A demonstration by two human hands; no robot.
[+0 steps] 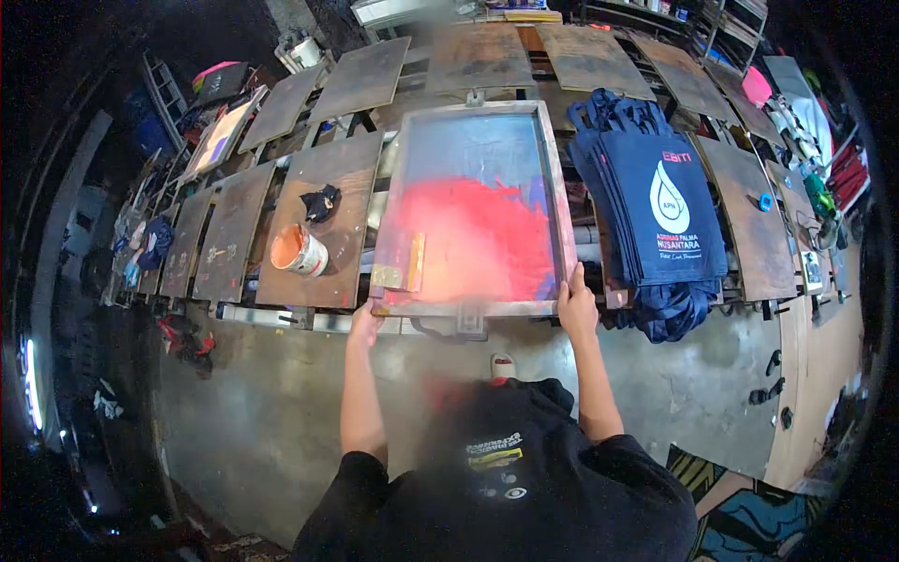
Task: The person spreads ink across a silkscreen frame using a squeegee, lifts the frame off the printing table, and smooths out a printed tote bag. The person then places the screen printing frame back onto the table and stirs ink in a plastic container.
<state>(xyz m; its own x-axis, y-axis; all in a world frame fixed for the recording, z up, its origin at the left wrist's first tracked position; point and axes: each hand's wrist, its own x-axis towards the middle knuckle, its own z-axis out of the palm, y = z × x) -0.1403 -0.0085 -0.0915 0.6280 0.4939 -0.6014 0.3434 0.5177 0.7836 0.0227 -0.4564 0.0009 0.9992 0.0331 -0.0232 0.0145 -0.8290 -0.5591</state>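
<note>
A wooden-framed printing screen (566, 220) lies in front of me, its mesh largely covered in red-pink ink (473, 234) with a bluish area at the far end. My left hand (365, 323) grips the near left corner of the frame. At the near right corner, my right hand (578, 302) is closed around the frame's edge. A squeegee (416, 262) with a wooden handle rests inside the screen by the left side. Just right of the screen, a stack of navy tote bags (618, 215) with white and pink print lies on a board.
On the wooden board (323, 169) to the left stand an ink-stained bucket (298, 251) and a crumpled black item (321, 202). More boards (478, 58) line the far side. A small blue object (766, 201) sits on a right-hand board. Sandals (768, 391) lie on the floor.
</note>
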